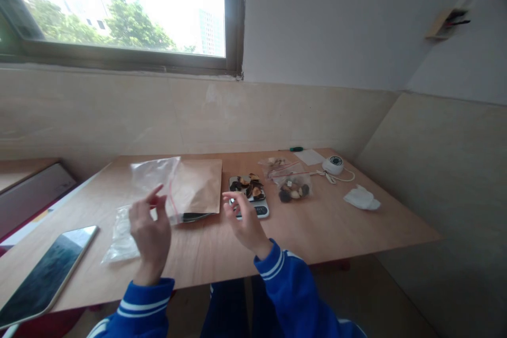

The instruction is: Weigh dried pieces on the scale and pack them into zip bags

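Observation:
My left hand is raised over the table's left part, fingers bent around the near edge of a clear zip bag with a red seal line. The bag overlaps a brown kraft paper bag. My right hand holds nothing; its fingers are apart and point left, in front of a white digital scale. Dark and tan dried mushroom-like pieces lie on the scale's platform. Under the paper bag's front edge a dark, rounded rim shows. Another crumpled clear bag lies beside my left hand.
Right of the scale lie zip bags with dark and pale pieces, a green-handled screwdriver, white paper, a white round device with a cord and a crumpled white cloth or tissue. A phone rests at the table's left edge.

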The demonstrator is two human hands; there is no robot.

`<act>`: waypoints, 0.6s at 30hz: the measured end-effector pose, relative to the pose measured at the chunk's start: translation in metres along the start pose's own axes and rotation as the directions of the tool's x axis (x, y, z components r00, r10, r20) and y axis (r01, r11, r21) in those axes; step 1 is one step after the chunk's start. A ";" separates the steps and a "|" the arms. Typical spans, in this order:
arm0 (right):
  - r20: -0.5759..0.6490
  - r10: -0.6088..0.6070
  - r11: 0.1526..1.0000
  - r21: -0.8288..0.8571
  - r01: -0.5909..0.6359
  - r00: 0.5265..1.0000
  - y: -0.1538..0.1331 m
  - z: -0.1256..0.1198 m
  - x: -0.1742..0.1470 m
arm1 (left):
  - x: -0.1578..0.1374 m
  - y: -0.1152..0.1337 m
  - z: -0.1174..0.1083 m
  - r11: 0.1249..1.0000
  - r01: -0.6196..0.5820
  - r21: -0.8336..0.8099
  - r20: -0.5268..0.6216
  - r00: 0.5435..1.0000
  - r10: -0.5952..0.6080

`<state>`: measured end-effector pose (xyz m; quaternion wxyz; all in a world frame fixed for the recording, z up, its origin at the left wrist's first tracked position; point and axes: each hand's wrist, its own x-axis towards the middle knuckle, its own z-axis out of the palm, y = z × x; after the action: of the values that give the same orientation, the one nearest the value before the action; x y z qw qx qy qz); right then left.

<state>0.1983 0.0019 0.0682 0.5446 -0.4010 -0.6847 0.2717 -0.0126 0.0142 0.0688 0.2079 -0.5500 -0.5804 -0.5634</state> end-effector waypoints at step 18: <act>0.071 0.212 0.968 0.124 -0.220 0.975 0.041 -0.056 0.041 | -0.008 0.064 0.061 0.950 0.063 -0.305 0.001 0.998 -0.066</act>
<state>0.2587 0.0552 0.0711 0.5170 -0.4286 -0.6330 0.3851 0.0683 0.0492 0.0718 0.1046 -0.5537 -0.5031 -0.6553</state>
